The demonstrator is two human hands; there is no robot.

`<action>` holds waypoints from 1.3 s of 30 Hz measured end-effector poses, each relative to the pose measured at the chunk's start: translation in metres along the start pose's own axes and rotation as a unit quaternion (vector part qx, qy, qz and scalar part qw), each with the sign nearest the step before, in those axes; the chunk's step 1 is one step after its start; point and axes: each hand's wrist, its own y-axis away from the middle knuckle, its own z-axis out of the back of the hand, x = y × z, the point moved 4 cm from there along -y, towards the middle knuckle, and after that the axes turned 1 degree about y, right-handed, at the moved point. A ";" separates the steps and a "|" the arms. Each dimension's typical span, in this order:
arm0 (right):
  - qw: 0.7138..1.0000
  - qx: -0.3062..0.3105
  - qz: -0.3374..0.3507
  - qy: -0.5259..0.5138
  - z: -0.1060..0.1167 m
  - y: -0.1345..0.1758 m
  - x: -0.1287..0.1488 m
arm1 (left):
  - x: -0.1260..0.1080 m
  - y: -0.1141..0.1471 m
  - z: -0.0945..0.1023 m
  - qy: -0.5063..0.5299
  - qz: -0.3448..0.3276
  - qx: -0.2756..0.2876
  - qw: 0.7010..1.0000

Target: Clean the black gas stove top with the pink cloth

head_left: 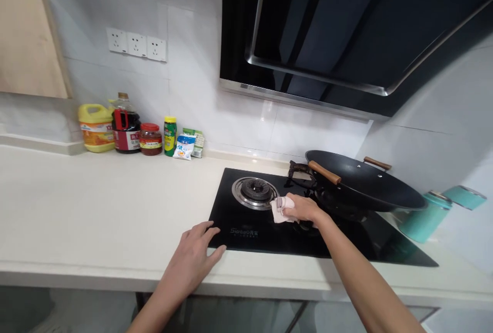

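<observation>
My right hand is closed around a pale, folded cloth, which is at the black glass hob just right of the left burner. Whether the cloth touches the glass all along, I cannot tell. Fingers spread, my left hand rests on the counter's front edge, its fingertips at the hob's front left corner. A large black wok with wooden handles sits over the right burner, hiding most of it. A dark pan support stands behind my right hand, partly under the wok.
Along the back wall stand a yellow jug, a dark sauce bottle, a red-lidded jar, a green shaker and seasoning packets. A teal canister stands right of the wok. The range hood overhangs the hob.
</observation>
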 end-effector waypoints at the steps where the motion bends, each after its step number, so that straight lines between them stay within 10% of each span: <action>1: 1.000 -0.005 0.013 -0.001 -0.001 0.003 0.009 | 0.000 0.000 0.000 0.004 0.002 0.000 1.000; 9: 0.991 -0.068 0.112 -0.036 -0.015 0.046 0.070 | -0.002 0.002 0.004 0.024 0.024 0.008 0.999; 21: 0.969 -0.193 0.128 -0.086 -0.056 0.115 0.090 | -0.009 0.004 0.011 0.032 0.028 0.018 0.999; 39: 0.973 -0.157 0.107 -0.131 -0.041 0.061 0.146 | -0.005 0.004 0.008 0.086 0.056 -0.003 0.995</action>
